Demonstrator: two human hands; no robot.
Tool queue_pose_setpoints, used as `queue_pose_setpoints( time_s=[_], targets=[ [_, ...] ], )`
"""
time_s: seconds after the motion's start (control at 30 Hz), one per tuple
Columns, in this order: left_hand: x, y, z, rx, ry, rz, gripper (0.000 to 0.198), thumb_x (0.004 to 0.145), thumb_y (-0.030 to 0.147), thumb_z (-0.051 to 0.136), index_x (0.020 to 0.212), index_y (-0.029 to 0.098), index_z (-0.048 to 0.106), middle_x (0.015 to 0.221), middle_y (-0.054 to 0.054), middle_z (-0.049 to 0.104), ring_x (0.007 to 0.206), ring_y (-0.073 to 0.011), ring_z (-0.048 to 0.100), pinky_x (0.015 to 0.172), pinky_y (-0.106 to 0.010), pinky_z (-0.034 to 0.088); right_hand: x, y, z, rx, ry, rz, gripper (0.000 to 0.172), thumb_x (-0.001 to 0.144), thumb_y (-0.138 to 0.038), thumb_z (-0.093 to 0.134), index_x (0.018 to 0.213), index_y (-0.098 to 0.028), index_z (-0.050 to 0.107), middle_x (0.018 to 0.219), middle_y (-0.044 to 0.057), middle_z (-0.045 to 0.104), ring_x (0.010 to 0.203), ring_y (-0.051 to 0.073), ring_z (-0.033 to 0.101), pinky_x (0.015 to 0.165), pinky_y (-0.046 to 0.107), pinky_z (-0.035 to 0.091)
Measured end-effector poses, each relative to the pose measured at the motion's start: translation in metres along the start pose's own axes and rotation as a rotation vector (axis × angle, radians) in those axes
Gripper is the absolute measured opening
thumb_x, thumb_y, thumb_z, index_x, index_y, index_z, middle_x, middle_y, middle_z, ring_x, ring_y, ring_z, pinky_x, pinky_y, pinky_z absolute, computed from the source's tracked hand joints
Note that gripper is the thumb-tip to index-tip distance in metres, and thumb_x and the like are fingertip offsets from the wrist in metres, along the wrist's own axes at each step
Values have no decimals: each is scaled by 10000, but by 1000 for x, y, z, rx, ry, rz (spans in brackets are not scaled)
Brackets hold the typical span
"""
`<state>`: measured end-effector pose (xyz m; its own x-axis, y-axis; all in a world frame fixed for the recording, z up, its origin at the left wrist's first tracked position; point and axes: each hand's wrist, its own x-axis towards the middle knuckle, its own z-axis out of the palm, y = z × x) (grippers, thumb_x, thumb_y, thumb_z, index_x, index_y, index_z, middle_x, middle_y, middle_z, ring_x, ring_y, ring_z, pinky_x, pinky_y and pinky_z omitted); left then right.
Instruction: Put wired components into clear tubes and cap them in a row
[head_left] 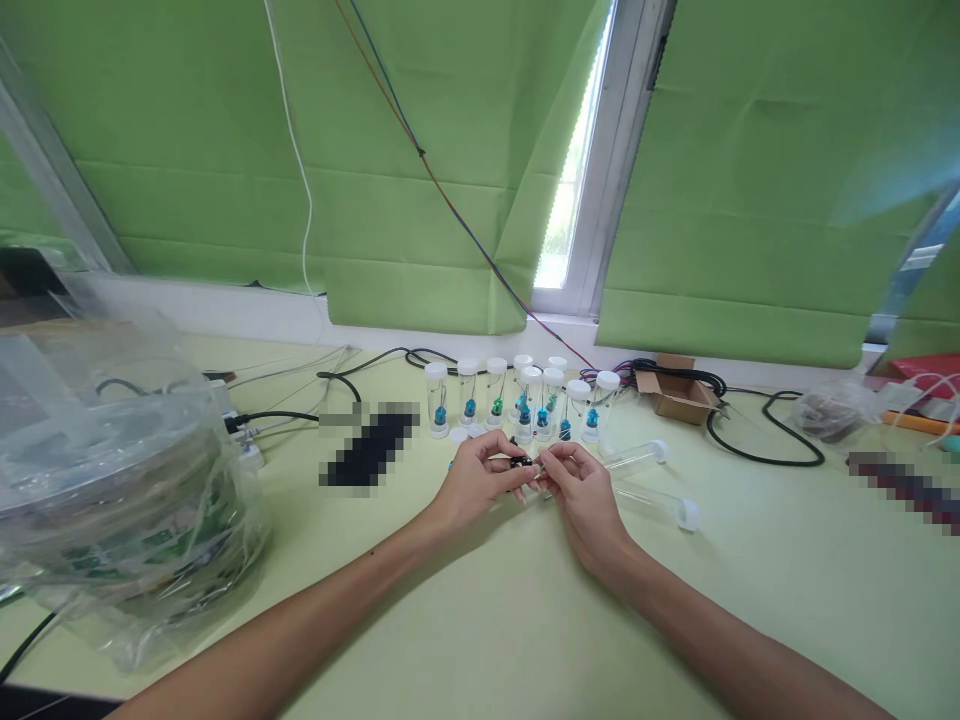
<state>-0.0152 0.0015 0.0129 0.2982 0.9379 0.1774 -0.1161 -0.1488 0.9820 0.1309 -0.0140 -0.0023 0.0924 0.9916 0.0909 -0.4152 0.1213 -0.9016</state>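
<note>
My left hand [481,477] is closed, thumb and fingers pinching a small black part [520,461] above the table. Close against it, my right hand [583,490] is also closed in a pinch at the part's right end; what lies between its fingertips is too small to name. Just beyond both hands stand several clear tubes with white caps [496,392], holding small blue or green pieces with thin dark wires. Two more clear tubes lie on their sides by my right hand, the upper tube [634,459] and the lower tube [651,503], each with a white cap.
The pale green table [480,640] runs back to a window with green blinds [420,250]. On the left sits a large plastic-wrapped bundle [127,500]. A small cardboard box [673,395] and black cables [765,460] lie at the back right. A blurred-out dark item [371,447] lies left of my hands.
</note>
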Motion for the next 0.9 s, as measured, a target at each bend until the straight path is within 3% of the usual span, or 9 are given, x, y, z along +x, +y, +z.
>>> queue_pose_setpoints(
  time_s=[0.5,0.9],
  targets=[
    [2,-4,-3,5,66,18,322,677,295,808,776,169,529,721,-13,678,581,-143,650,561,-269,495,-3,-5,1,96,-30,72,257,618,-338,851,687,-180,661,687,-9,606,631,119,503,631,269,405],
    [0,1,2,-44,59,40,310,672,257,812,753,163,529,689,6,665,591,-129,645,568,-254,511,-1,-2,-1,203,-88,164,222,611,-297,864,672,-172,691,694,4,621,669,121,519,666,262,437]
  ],
)
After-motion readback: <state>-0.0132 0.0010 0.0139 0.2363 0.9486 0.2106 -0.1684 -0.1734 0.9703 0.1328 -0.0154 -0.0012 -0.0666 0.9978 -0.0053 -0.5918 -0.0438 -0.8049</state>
